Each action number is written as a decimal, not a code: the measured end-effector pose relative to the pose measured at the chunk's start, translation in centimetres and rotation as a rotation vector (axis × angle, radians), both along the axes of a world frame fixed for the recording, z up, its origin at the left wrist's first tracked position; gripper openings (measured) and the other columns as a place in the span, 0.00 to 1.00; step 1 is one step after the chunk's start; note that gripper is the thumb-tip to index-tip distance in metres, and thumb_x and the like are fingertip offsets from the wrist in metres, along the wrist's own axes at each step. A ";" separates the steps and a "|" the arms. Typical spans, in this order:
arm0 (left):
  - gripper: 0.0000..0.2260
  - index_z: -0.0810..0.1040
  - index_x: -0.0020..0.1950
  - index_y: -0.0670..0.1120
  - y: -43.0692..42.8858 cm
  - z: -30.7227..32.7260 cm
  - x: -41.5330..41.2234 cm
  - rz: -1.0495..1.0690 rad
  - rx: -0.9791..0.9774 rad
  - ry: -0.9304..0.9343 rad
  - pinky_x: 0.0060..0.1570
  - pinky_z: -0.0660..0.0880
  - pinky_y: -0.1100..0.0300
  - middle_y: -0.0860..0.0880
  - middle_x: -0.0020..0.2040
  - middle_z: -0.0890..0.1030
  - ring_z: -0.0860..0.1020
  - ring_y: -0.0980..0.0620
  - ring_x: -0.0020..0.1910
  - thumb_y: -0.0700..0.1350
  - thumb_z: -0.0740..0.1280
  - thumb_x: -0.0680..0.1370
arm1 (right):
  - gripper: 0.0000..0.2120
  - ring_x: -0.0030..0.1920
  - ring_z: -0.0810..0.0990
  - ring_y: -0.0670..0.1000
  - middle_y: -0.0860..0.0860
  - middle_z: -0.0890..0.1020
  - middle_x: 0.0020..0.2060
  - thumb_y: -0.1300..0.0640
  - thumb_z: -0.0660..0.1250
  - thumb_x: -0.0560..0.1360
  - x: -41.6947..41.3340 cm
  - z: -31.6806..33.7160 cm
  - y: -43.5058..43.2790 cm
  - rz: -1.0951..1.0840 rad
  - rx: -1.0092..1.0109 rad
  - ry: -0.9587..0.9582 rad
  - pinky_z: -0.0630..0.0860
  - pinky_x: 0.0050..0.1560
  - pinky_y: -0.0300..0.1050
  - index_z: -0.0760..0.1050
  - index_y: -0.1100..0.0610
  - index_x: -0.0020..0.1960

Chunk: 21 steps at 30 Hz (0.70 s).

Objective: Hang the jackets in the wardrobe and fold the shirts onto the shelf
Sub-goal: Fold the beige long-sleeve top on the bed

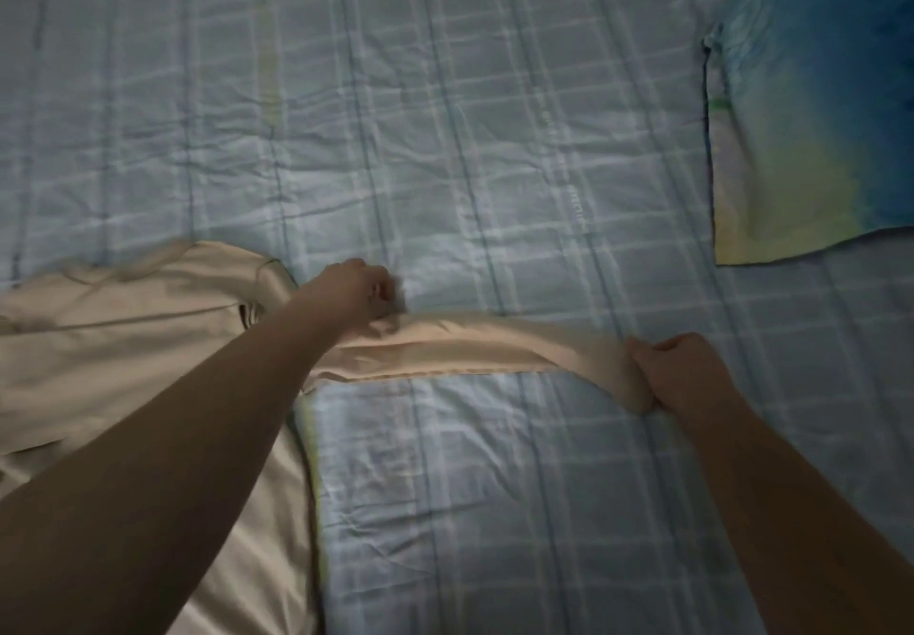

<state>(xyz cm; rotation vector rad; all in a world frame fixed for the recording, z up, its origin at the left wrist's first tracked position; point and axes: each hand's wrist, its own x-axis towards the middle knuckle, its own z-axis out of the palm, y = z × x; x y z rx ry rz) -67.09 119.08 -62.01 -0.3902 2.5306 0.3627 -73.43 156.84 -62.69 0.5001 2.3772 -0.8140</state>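
while both fists, left hand point(363, 288) and right hand point(677, 372), pinch the beige shirt point(123, 337) sleeve taut toward 3 o'clock on the bed point(445, 115), we judge folding underway; next, lay it across toward 9.

I have only the one view, from the head camera, which looks forward and steeply down onto the bed point(494, 115) from close above, so the plaid sheet fills the frame edge to edge. My two forearms come in from the lower left and lower right corners and reach toward mid-frame, which puts the lens just behind and above them. The wide angle bends the sheet's lines near the edges.
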 end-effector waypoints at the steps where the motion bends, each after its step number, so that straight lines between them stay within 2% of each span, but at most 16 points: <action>1: 0.08 0.78 0.49 0.55 -0.2 0.0 0.3 -0.027 0.012 0.007 0.53 0.74 0.51 0.51 0.46 0.73 0.77 0.43 0.51 0.55 0.73 0.74 | 0.19 0.53 0.81 0.63 0.65 0.82 0.47 0.48 0.70 0.75 -0.2 0.0 -0.1 0.035 0.067 -0.007 0.72 0.48 0.48 0.78 0.66 0.51; 3: 0.06 0.78 0.48 0.52 -0.8 -0.1 0.8 -0.072 0.004 0.011 0.52 0.73 0.52 0.51 0.45 0.71 0.77 0.42 0.50 0.50 0.72 0.75 | 0.20 0.59 0.77 0.65 0.66 0.78 0.57 0.51 0.69 0.76 -0.2 0.2 -0.7 0.112 0.162 -0.056 0.72 0.53 0.50 0.71 0.64 0.59; 5: 0.06 0.78 0.49 0.48 -1.8 -0.3 1.2 -0.085 0.002 -0.025 0.50 0.71 0.55 0.50 0.45 0.72 0.77 0.43 0.50 0.44 0.73 0.74 | 0.19 0.60 0.75 0.65 0.65 0.76 0.60 0.55 0.68 0.76 -0.1 0.5 -1.1 0.181 0.212 -0.109 0.71 0.54 0.50 0.68 0.63 0.61; 8: 0.07 0.78 0.51 0.47 -2.8 -0.4 1.9 -0.070 -0.029 -0.035 0.47 0.68 0.58 0.49 0.47 0.72 0.78 0.43 0.51 0.38 0.68 0.76 | 0.16 0.60 0.76 0.65 0.65 0.77 0.59 0.60 0.67 0.75 0.2 1.0 -1.6 0.224 0.249 -0.073 0.72 0.55 0.51 0.69 0.63 0.60; 11: 0.06 0.78 0.52 0.51 -3.0 -0.6 2.7 -0.079 -0.119 -0.013 0.49 0.69 0.55 0.47 0.49 0.75 0.76 0.41 0.53 0.42 0.66 0.77 | 0.11 0.58 0.77 0.66 0.66 0.79 0.56 0.62 0.65 0.76 0.9 1.0 -2.0 0.262 0.281 0.013 0.73 0.55 0.52 0.73 0.63 0.57; 14: 0.09 0.78 0.54 0.54 -3.8 -0.2 3.0 -0.102 -0.224 -0.095 0.51 0.73 0.54 0.47 0.54 0.78 0.77 0.43 0.55 0.43 0.65 0.77 | 0.07 0.54 0.78 0.66 0.67 0.79 0.51 0.63 0.65 0.76 2.1 0.4 -1.8 0.322 0.305 0.113 0.74 0.52 0.53 0.76 0.65 0.52; 17: 0.09 0.78 0.50 0.52 -5.1 -0.2 3.4 -0.109 -0.187 -0.177 0.47 0.73 0.57 0.48 0.52 0.80 0.80 0.45 0.51 0.39 0.67 0.74 | 0.06 0.51 0.75 0.65 0.63 0.74 0.51 0.66 0.63 0.77 3.2 -0.1 -1.5 0.229 0.221 0.220 0.71 0.53 0.53 0.75 0.66 0.53; 18: 0.08 0.78 0.48 0.51 -5.4 -0.2 3.6 -0.094 -0.163 -0.187 0.46 0.73 0.57 0.48 0.51 0.81 0.80 0.46 0.50 0.39 0.68 0.74 | 0.05 0.49 0.74 0.64 0.61 0.72 0.50 0.66 0.62 0.77 3.5 -0.1 -1.5 0.178 0.174 0.263 0.70 0.50 0.52 0.73 0.64 0.53; 21: 0.04 0.81 0.49 0.49 -6.4 -0.4 3.9 -0.035 -0.110 -0.131 0.46 0.74 0.56 0.46 0.50 0.82 0.80 0.44 0.50 0.42 0.69 0.76 | 0.01 0.41 0.72 0.58 0.57 0.74 0.43 0.61 0.58 0.81 4.4 0.5 -1.8 0.018 0.065 0.395 0.65 0.42 0.48 0.67 0.56 0.50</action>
